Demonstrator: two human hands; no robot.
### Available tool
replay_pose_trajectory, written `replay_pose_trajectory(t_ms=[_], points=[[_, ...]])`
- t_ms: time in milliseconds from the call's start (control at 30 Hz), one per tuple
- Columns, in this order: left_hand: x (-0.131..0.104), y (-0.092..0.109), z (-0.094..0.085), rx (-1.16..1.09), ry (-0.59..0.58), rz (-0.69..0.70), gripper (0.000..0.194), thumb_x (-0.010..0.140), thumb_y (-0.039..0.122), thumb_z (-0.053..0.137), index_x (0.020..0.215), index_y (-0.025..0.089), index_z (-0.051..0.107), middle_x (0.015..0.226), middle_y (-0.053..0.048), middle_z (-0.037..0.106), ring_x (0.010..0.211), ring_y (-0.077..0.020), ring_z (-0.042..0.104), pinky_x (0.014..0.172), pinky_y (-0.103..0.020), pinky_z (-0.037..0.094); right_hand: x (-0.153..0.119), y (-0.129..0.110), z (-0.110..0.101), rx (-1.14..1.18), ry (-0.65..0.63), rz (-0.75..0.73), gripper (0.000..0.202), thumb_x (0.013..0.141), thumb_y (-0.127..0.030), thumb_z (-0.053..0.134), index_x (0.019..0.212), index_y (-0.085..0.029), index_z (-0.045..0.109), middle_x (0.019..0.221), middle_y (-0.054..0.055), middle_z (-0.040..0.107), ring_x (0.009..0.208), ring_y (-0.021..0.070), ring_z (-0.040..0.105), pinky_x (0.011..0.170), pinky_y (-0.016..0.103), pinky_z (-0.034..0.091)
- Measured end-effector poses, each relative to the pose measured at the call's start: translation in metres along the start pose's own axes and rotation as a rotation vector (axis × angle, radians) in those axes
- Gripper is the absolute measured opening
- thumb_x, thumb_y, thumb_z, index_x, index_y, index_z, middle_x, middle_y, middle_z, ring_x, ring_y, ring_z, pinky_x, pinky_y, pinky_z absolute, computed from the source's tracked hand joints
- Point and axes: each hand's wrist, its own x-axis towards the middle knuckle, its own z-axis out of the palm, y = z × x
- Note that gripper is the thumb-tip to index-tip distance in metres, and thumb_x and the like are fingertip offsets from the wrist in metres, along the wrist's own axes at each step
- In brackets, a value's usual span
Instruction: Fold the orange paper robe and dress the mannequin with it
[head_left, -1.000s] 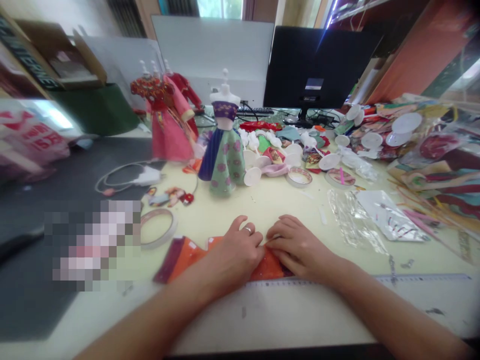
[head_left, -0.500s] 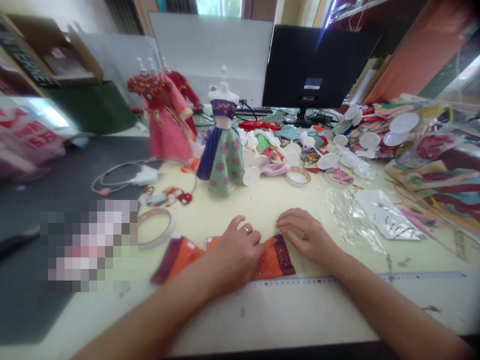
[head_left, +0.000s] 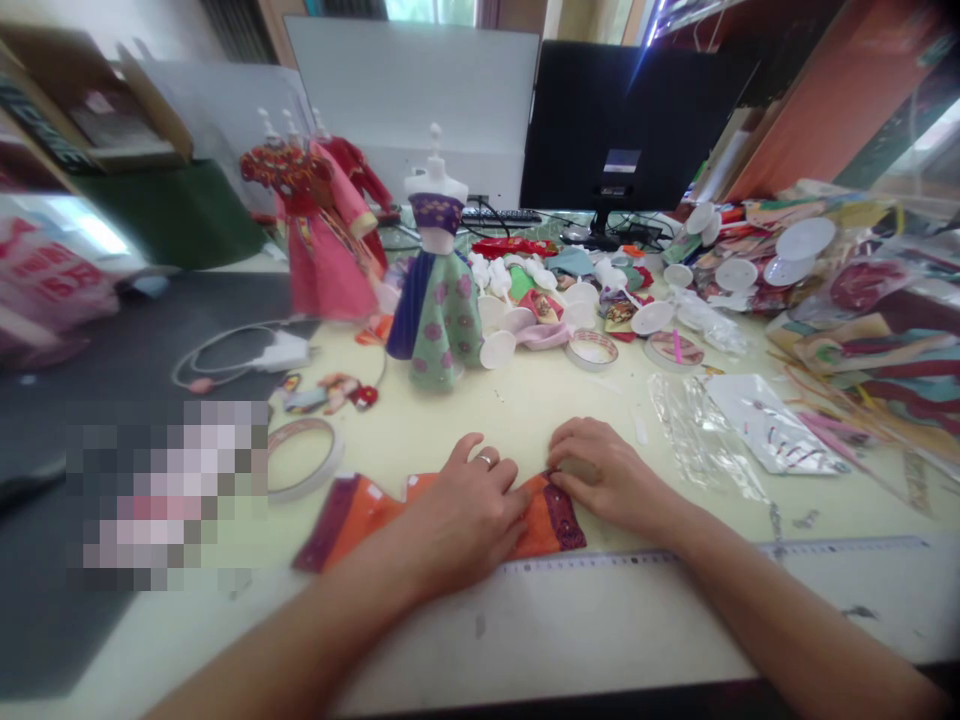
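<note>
An orange cloth piece point(head_left: 538, 520) with dark purple patterned bands at both ends lies flat at the table's front. Across its middle rests my left hand point(head_left: 480, 510), a ring on one finger, its fingers spread and bent over the fabric. My right hand point(head_left: 600, 475) has its thumb and fingertips closed on the cloth's upper right corner, at the purple band. Small white squares show along the cloth's top edge. Just below the fabric runs a clear ruler point(head_left: 720, 555), partly behind my right forearm.
A tape roll point(head_left: 330, 465) lies left of the cloth. Behind stand a mannequin in a green and blue skirt point(head_left: 446, 320) and red and pink doll dresses point(head_left: 322, 270). Plastic bags point(head_left: 697, 430), a white card point(head_left: 776, 425) and piled fabrics point(head_left: 885, 350) are at right.
My right hand has moved slightly left and its fingertips have come onto the cloth's right corner. The view has shifted a little; my left hand stays on the fabric.
</note>
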Motion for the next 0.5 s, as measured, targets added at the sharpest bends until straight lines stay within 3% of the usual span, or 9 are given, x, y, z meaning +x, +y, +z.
replay_pose_trajectory(t_ms=[200, 333, 500], points=[[0.000, -0.003, 0.002, -0.071, 0.028, -0.029, 0.024, 0.085, 0.028, 0.042, 0.083, 0.019, 0.064, 0.077, -0.004, 0.058, 0.078, -0.0175, 0.049, 0.095, -0.044, 0.027, 0.000, -0.001, 0.000, 0.095, 0.004, 0.002, 0.010, 0.076, -0.010, 0.056, 0.071, -0.018, 0.053, 0.083, 0.002, 0.057, 0.081, 0.0168, 0.052, 0.079, 0.035, 0.041], [0.002, -0.007, 0.001, -0.213, 0.093, -0.111, 0.023, 0.085, 0.025, 0.044, 0.075, 0.018, 0.063, 0.075, -0.002, 0.060, 0.074, -0.0140, 0.052, 0.095, -0.040, 0.028, -0.001, -0.005, -0.002, 0.241, -0.011, 0.090, 0.008, 0.077, -0.013, 0.052, 0.073, -0.019, 0.052, 0.076, 0.001, 0.058, 0.073, 0.0150, 0.053, 0.070, 0.030, 0.044], [0.006, -0.004, -0.004, -0.399, 0.189, -0.248, 0.019, 0.084, 0.029, 0.048, 0.089, 0.016, 0.061, 0.083, -0.004, 0.064, 0.081, -0.0156, 0.053, 0.088, -0.035, 0.035, -0.001, -0.012, -0.008, 0.371, -0.031, 0.152, 0.008, 0.080, -0.016, 0.052, 0.072, -0.018, 0.054, 0.069, -0.002, 0.059, 0.066, 0.0127, 0.054, 0.063, 0.025, 0.044]])
